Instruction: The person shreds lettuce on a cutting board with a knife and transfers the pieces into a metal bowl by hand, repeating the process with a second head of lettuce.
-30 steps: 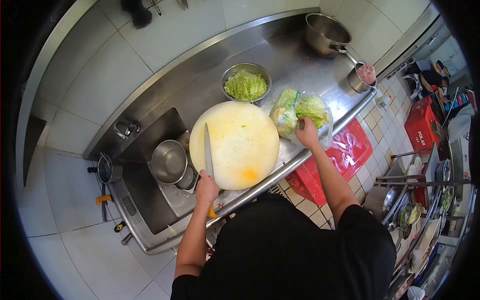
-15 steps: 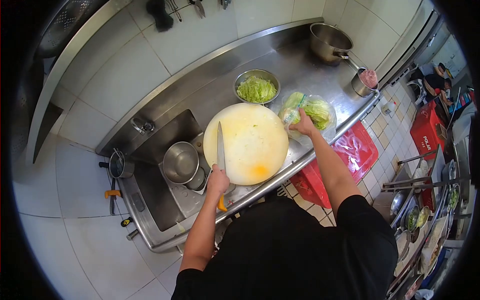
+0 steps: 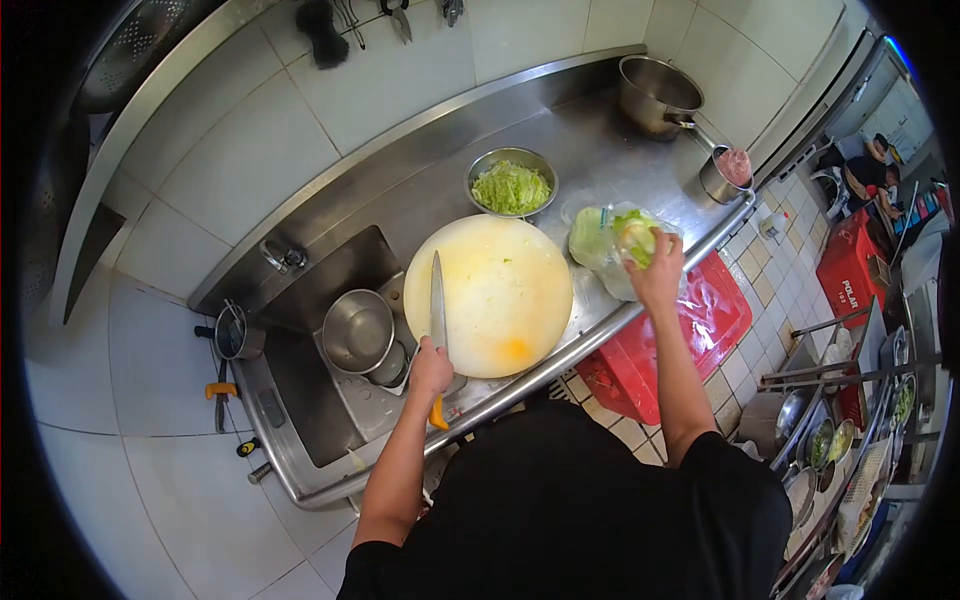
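My left hand [image 3: 432, 370] is wrapped round the orange handle of a kitchen knife [image 3: 438, 300]. Its blade rests along the left side of the round white cutting board [image 3: 510, 305], pointing away from me. On the right, my right hand [image 3: 658, 270] grips a piece of lettuce [image 3: 634, 238] at a clear plastic bag [image 3: 592, 250], which has more pale green lettuce inside. Whether the held piece is fully out of the bag is hard to tell. Behind the board stands a metal bowl [image 3: 476, 178] of shredded lettuce [image 3: 511, 189].
A sink [image 3: 310, 400] with a steel bowl [image 3: 358, 330] lies left of the board. At the back right stand a large pot [image 3: 660, 95] and a small pot [image 3: 718, 180] holding pink meat. Below the counter edge is a red crate [image 3: 690, 340]. A person [image 3: 868, 170] is far right.
My right hand has moved right, from the bag's left side to a piece of lettuce at its right. The knife and my left hand stay in place on the board.
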Demonstrator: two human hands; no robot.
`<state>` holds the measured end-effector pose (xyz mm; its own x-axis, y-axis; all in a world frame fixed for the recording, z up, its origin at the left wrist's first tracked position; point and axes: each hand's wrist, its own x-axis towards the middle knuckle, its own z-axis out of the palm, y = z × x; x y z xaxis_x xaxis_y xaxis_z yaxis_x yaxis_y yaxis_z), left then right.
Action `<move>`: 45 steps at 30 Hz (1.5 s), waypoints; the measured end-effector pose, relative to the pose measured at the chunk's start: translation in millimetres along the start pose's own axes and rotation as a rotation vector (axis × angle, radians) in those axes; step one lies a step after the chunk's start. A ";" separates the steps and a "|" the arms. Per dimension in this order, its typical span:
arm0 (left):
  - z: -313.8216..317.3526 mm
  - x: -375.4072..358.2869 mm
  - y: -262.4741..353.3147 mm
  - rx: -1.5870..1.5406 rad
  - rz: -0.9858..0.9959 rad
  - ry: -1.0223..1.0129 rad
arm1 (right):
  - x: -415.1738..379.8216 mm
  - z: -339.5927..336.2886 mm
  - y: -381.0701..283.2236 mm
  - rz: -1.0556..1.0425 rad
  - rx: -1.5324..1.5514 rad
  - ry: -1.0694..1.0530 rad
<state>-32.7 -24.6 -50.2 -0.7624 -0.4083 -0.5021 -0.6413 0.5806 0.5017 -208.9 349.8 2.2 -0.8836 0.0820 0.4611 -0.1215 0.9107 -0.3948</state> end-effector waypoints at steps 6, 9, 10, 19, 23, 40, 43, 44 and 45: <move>19.9 21.6 -27.0 0.080 0.091 0.105 | 55.3 -40.7 25.3 0.370 0.624 -0.120; 12.0 14.5 -19.0 0.054 0.087 0.106 | 58.9 -45.3 12.5 0.467 0.965 -0.366; 0.5 3.3 -4.7 0.005 0.046 0.040 | 55.2 -40.9 2.2 0.481 1.082 -0.522; -18.4 -4.2 10.5 -0.040 0.008 -0.026 | 10.1 28.1 -108.3 0.414 0.895 -1.465; -9.0 -20.3 8.1 0.144 0.249 0.104 | -11.7 73.0 -136.4 0.177 0.328 -1.354; -31.2 -83.5 68.5 0.143 0.251 0.039 | -64.9 113.9 -163.3 -0.346 0.593 -0.368; -27.5 -89.3 64.9 0.204 0.280 0.049 | -68.1 115.6 -166.8 -0.344 0.532 -0.300; -27.9 -93.2 62.6 0.205 0.276 0.047 | -68.7 115.8 -168.1 -0.355 0.509 -0.296; -32.0 -98.9 60.5 0.214 0.277 0.036 | -68.6 115.6 -169.8 -0.367 0.485 -0.291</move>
<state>1.1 28.4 52.4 -0.9098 -0.2368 -0.3409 -0.3800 0.8059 0.4541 -179.9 142.7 -54.3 -0.8241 -0.3720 0.4273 -0.5661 0.5682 -0.5972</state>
